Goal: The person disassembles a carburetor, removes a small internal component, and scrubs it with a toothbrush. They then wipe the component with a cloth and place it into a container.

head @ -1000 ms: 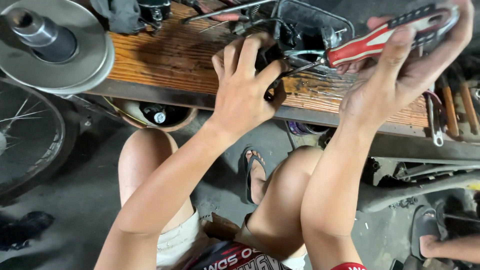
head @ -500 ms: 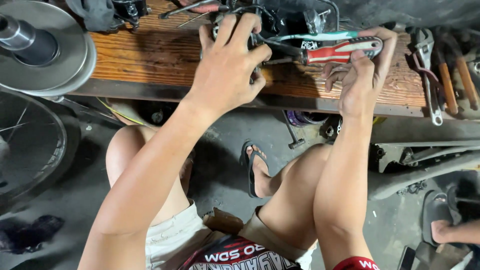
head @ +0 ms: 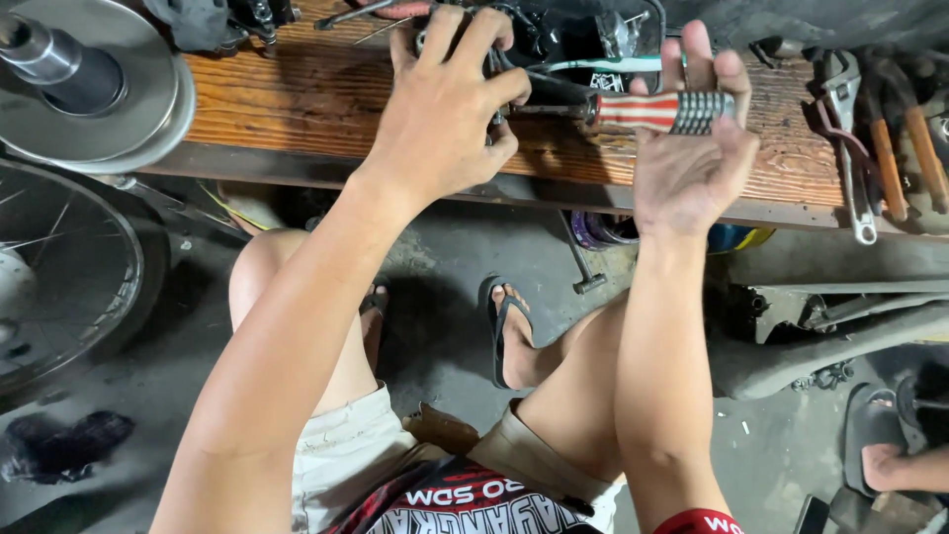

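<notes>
Screwdriver (head: 652, 111) now level, tip at black part (head: 583, 40) near counter (head: 297, 99) back edge; right hand (head: 692, 158) loosely cupping handle (fingers open), left hand (head: 445, 109) gripping part.

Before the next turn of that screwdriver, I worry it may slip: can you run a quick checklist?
1. Right hand on the screwdriver handle: not ok, palm open, only fingertips touch.
2. Left hand steadies the black part: ok.
3. Tip seated: cannot tell, hidden by fingers.
4. Shaft level with the wooden bench: ok.
5. Wrench out of the way: ok.
</notes>
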